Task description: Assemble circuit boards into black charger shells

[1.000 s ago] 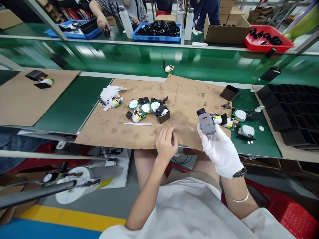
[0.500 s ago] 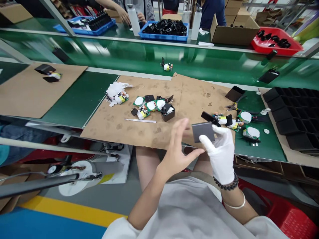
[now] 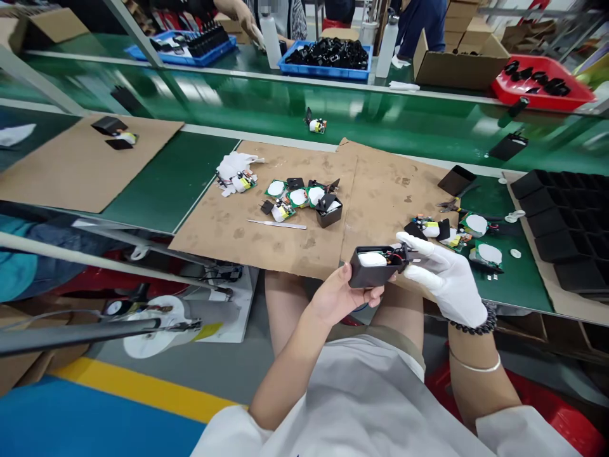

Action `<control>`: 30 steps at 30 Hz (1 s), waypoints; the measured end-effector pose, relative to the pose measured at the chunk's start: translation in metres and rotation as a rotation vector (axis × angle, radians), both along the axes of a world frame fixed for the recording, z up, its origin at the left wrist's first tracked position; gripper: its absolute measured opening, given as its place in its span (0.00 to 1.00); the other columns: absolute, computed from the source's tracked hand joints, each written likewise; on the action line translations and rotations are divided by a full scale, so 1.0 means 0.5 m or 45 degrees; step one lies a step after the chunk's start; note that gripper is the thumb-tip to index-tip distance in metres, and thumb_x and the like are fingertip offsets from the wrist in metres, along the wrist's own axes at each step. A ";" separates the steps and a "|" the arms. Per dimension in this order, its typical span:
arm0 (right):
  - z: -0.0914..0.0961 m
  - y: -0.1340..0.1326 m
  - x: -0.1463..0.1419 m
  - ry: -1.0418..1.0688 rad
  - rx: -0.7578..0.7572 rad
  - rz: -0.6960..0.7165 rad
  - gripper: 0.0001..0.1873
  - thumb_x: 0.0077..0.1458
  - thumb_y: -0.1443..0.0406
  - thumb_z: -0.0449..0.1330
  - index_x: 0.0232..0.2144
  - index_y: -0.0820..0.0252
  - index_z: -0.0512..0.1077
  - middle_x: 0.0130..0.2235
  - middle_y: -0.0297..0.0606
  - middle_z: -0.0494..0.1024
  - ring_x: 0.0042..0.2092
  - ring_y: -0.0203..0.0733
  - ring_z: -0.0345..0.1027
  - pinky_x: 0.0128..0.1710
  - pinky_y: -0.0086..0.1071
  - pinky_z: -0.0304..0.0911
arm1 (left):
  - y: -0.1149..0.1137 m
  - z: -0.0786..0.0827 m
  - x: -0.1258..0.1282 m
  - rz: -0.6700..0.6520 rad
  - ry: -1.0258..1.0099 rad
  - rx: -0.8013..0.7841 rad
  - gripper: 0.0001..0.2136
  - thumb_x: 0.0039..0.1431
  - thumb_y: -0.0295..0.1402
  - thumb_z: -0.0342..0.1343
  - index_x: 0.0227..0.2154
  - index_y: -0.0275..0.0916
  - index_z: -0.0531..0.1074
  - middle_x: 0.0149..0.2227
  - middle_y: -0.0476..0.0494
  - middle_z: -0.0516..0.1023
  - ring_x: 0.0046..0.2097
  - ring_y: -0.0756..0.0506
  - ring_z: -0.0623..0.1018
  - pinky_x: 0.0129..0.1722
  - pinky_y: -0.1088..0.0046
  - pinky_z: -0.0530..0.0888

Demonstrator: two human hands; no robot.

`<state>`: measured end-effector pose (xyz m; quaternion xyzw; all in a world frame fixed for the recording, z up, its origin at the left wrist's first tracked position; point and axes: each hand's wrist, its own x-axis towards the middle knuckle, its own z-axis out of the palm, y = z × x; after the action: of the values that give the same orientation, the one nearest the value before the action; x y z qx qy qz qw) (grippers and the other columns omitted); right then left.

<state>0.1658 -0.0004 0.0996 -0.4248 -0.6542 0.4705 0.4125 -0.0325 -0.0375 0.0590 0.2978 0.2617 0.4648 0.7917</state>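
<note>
My bare left hand grips a black plastic case from its left end and underside, above the near edge of the table. The case's opening faces up, showing a white pad and some thin wires inside. My white-gloved right hand pinches a small black end piece at the case's right end. Wires run close to that piece; the fingers partly hide it. Beyond the hands, another black case with parts in it stands beside several green circuit boards with white round pads.
Tweezers lie on the cardboard. More boards, pliers and an empty-looking black case lie to the right, near stacked black cases. A green conveyor belt runs behind. A person's hand shows across it.
My left hand has moved from open beside the case to gripping it. The case has turned so its opening shows. My right hand has shifted to the end piece at the right.
</note>
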 end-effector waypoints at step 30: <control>-0.085 -0.084 -0.133 -0.098 0.373 -0.809 0.28 0.61 0.55 0.62 0.62 0.55 0.67 0.58 0.49 0.76 0.58 0.50 0.74 0.56 0.42 0.73 | 0.003 -0.067 0.085 0.888 1.036 0.816 0.25 0.58 0.29 0.63 0.58 0.42 0.67 0.58 0.35 0.75 0.59 0.39 0.77 0.55 0.61 0.79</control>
<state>0.0996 -0.0424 0.0571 -0.5608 -0.5650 0.2033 0.5700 0.0099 -0.0362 0.0256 0.5708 0.4717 0.6007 0.3016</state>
